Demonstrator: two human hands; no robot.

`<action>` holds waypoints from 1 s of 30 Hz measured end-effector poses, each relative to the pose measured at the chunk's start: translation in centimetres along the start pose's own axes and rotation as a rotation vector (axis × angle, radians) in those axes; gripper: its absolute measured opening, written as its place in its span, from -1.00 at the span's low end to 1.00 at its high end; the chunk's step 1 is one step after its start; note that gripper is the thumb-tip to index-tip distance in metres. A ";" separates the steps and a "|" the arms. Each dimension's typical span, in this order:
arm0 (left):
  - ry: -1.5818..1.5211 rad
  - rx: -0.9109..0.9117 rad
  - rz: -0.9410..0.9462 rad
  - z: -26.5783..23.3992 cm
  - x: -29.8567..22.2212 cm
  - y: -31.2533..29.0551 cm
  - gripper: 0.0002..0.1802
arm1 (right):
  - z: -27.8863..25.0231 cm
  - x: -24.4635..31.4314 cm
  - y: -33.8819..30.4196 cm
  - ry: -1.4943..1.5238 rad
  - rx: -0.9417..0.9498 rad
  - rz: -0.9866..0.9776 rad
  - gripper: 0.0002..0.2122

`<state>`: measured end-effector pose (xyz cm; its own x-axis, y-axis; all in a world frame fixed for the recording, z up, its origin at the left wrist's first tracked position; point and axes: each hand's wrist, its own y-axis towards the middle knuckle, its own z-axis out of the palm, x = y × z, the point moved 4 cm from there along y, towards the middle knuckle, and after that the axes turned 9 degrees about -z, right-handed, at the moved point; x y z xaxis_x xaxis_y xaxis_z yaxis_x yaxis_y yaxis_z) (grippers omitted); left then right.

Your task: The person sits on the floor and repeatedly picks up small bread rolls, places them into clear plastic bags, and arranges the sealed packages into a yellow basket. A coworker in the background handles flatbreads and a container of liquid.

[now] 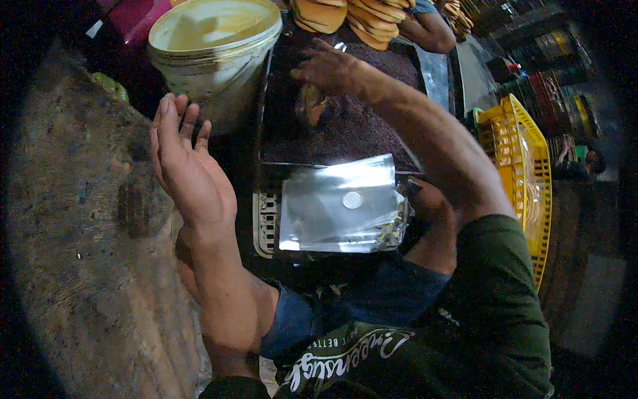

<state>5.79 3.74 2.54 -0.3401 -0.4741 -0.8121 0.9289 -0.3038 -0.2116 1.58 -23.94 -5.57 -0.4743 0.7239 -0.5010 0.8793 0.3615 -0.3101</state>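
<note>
My left hand (193, 163) is raised beside the wooden board, its fingers apart and nothing in it. Across the tray (264, 106) of dark, crumbly bits (359, 133) reaches my right hand (329, 70), fingers stretched out. Just below that hand, a brownish piece that looks like bread (311, 103) lies on the bits; its lower part is in shadow. A small shiny metal piece (340, 47) shows by the right fingers, and its kind is unclear. Stacked golden buns (375, 23) sit at the tray's far end. Nearer me, clear plastic bags (319, 216) lie in a pile with a round whitish disc (352, 199) on top.
A white bucket (212, 63) with a stained rim stands left of the tray. The wooden board (100, 233) fills the left side. On the right is a yellow crate (518, 133) holding plastic-wrapped things. Another person's arm (428, 30) rests beyond the tray near the buns.
</note>
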 end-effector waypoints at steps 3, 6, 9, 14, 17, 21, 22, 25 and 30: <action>0.127 0.139 -0.036 1.5 0.8 -0.3 -0.65 | -5.8 -2.6 -4.3 0.334 0.081 0.176 -0.44; 0.289 0.278 -0.096 3.4 3.7 -1.6 -0.67 | -9.8 -4.8 -13.8 0.573 -0.186 0.333 -0.45; 0.629 0.581 -0.139 5.4 7.7 -3.8 -0.63 | -17.8 -4.8 -29.4 0.700 0.094 0.699 -0.53; 1.324 1.053 0.095 4.5 17.5 -9.7 -0.37 | -26.6 7.9 -53.3 0.242 0.203 1.121 -0.53; 1.741 1.067 0.415 2.6 19.6 -11.2 -0.15 | -21.8 17.8 -61.4 0.276 0.509 1.615 -0.62; 1.995 1.128 0.476 3.3 22.2 -14.5 -0.08 | -15.2 24.3 -65.6 0.633 0.301 1.655 -0.58; 1.966 1.202 0.497 3.3 21.9 -14.7 -0.09 | -13.4 23.6 -66.7 0.807 0.251 1.620 -0.54; 1.874 1.391 0.452 2.6 20.4 -13.9 -0.13 | -11.3 17.9 -67.4 1.112 0.202 1.471 -0.42; 1.595 1.358 0.151 2.7 18.5 -11.9 -0.25 | -14.7 4.7 -50.8 0.908 0.080 1.234 -0.45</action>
<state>-11.91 -3.61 -8.51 0.7878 0.1819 -0.5885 0.0136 -0.9603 -0.2786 -44.70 -30.26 19.68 0.7384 0.6533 0.1670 0.6737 -0.7255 -0.1406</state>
